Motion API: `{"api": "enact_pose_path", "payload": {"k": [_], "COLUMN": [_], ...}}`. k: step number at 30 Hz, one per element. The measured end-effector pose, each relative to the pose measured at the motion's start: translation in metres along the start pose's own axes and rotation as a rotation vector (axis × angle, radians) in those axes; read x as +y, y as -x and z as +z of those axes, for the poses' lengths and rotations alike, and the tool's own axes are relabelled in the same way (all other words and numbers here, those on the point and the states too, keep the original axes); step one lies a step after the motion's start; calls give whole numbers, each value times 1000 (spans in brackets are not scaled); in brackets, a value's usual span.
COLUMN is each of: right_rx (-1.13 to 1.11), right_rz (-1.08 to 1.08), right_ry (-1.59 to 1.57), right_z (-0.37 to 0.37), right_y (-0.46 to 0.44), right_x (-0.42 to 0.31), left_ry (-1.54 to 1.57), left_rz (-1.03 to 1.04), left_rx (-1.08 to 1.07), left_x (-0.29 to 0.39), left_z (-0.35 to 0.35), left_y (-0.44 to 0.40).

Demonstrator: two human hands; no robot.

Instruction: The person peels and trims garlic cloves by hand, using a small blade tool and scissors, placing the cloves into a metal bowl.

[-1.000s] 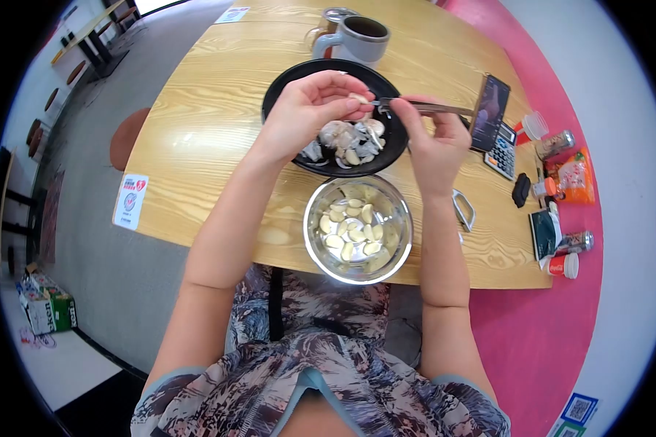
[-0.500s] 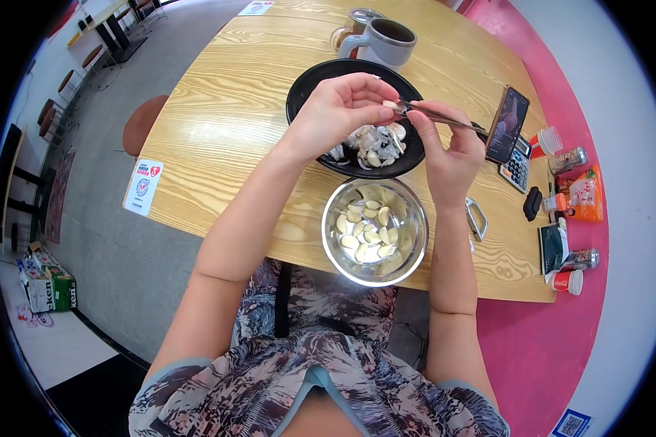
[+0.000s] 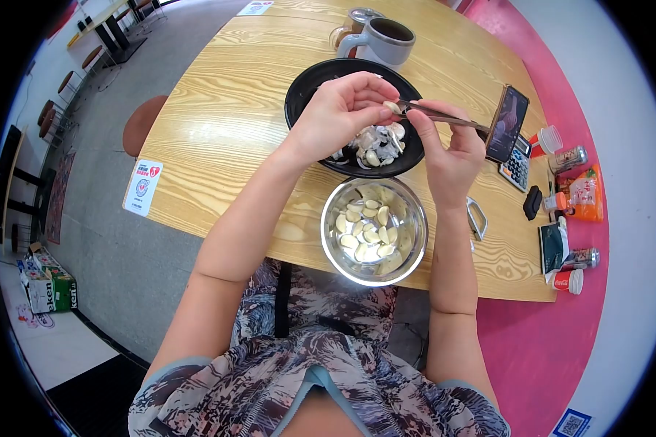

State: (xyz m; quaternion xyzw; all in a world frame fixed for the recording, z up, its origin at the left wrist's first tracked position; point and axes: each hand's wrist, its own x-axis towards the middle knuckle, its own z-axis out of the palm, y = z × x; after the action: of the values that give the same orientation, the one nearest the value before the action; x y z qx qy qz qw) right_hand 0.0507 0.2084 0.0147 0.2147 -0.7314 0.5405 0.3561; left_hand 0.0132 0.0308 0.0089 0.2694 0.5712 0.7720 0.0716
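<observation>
My left hand [image 3: 346,113] pinches a pale garlic clove [image 3: 392,107] above a black plate [image 3: 299,91]. Closed around metal tweezers [image 3: 448,118] is my right hand [image 3: 448,142], and the tweezers' tips are beside the clove. Garlic skins and unpeeled cloves [image 3: 377,144] lie on the plate below my hands. Nearer to me, a shiny steel bowl [image 3: 329,251] holds several peeled cloves [image 3: 372,233].
Behind the plate stand a grey mug [image 3: 388,45] and a glass jar [image 3: 357,20]. On the right are a propped phone [image 3: 508,124], a calculator [image 3: 516,169], a scissor-like handle [image 3: 477,218], an orange packet [image 3: 584,195], shakers and a red cup [image 3: 567,282].
The whole view has shifted, with the table things now farther right in the picture. My hands stay together over the plate, and the clove shows more clearly between my left fingers.
</observation>
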Motion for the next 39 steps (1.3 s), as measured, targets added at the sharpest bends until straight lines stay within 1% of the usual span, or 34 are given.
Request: {"api": "enact_pose_path", "payload": {"k": [3, 6, 16, 22, 24, 26, 30, 36, 39], "right_rx": [-25, -17, -17, -23, 10, 22, 35, 24, 25], "right_rz": [-22, -31, -52, 4, 82, 72, 77, 106, 124], "right_ry": [65, 77, 81, 74, -16, -14, -56, -124, -99], "right_z": [-1, -2, -3, -5, -5, -5, -3, -4, -4], "right_y": [1, 1, 0, 0, 1, 0, 0, 0, 0], "right_x": [1, 3, 2, -2, -1, -1, -3, 0, -1], "left_ry": [-49, -29, -141, -125, -128, -119, -101, -143, -211], "left_rz": [5, 7, 43, 41, 37, 7, 8, 18, 21], "left_rx": [-15, -23, 5, 8, 4, 2, -7, 16, 28], "left_x": [0, 0, -1, -1, 0, 2, 1, 0, 1], "left_z": [1, 1, 3, 3, 3, 3, 2, 5, 6], "left_y": [0, 1, 2, 2, 1, 1, 2, 5, 5]}}
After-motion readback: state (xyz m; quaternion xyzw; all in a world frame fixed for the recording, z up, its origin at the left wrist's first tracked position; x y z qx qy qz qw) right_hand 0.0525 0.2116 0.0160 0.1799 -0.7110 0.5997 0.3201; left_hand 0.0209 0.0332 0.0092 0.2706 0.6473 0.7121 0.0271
